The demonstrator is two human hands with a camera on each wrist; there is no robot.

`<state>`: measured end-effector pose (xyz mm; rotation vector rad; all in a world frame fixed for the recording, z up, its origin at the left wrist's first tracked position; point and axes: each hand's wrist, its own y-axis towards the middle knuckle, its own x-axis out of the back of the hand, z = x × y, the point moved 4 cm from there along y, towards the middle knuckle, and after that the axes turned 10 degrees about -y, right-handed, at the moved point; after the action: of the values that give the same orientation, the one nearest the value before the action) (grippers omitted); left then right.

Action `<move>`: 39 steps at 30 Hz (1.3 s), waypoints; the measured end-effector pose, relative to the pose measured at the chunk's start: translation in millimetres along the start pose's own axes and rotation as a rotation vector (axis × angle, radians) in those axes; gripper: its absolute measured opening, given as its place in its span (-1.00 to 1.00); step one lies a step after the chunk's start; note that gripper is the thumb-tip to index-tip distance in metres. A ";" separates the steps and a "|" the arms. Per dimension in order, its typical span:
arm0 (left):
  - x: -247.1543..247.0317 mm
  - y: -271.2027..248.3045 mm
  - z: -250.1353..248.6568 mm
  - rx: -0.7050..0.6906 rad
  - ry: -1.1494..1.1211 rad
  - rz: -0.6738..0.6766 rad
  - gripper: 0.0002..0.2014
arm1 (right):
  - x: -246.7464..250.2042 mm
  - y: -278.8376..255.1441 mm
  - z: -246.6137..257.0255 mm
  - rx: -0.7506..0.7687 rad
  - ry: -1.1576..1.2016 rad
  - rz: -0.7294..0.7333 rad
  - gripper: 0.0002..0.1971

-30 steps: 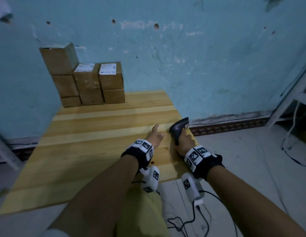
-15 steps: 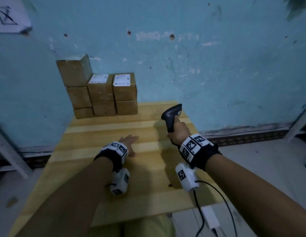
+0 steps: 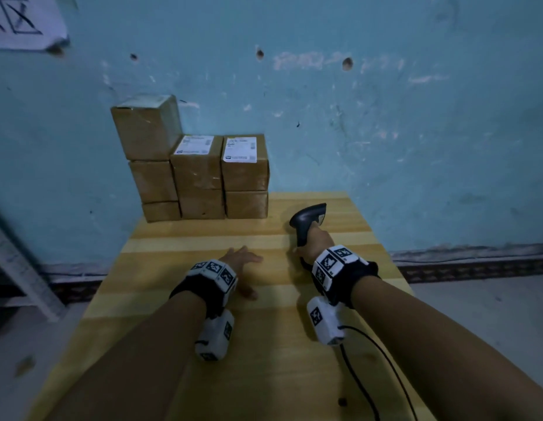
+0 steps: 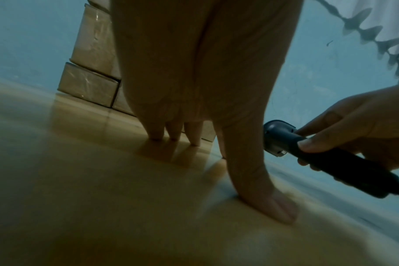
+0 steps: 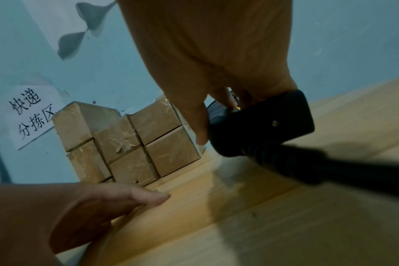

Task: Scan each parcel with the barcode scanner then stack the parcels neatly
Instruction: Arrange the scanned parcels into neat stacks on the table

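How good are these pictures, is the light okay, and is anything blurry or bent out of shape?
Head view: dim, bluish light, straight edges bowed by the wide lens, yet the labels on the boxes show as white patches. Left wrist view: dark, the table smeared, the left hand looming large. Right wrist view: the scanner and its cable blurred, the wall sign readable.

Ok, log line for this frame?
right hand: grips barcode scanner | left hand: flat on table | parcels: stacked by wall

Stacked against the wall (image 3: 355, 132), beyond the left hand (image 3: 239, 262) on the table (image 3: 264, 375): parcels (image 3: 197, 174); right of it, barcode scanner (image 3: 306, 220).
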<state>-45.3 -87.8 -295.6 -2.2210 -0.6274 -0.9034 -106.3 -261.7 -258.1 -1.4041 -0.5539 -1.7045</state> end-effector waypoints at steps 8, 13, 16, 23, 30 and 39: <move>0.5 12.3 5.1 0.020 0.028 -0.017 -0.03 | -9.5 18.1 3.7 -0.067 0.030 0.037 -0.36; -0.5 14.7 5.8 0.033 0.033 -0.019 -0.02 | -16.8 20.4 5.0 -0.088 0.026 0.033 -0.35; 0.6 14.9 5.0 0.050 0.027 0.002 -0.01 | -19.0 20.2 5.2 -0.106 0.015 0.064 -0.32; -0.7 15.0 7.5 0.043 0.001 -0.004 -0.02 | -18.8 19.9 3.5 -0.131 0.043 0.088 -0.29; 0.6 13.4 5.7 0.058 -0.011 0.008 -0.01 | -16.6 23.5 5.4 -0.154 0.055 0.091 -0.30; 1.4 13.3 7.8 0.046 -0.040 0.007 -0.01 | -10.7 29.0 6.6 -0.122 0.061 0.066 -0.32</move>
<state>-32.6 -90.9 -304.0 -2.2036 -0.6521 -0.8343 -78.5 -269.2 -271.3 -1.4346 -0.3714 -1.7468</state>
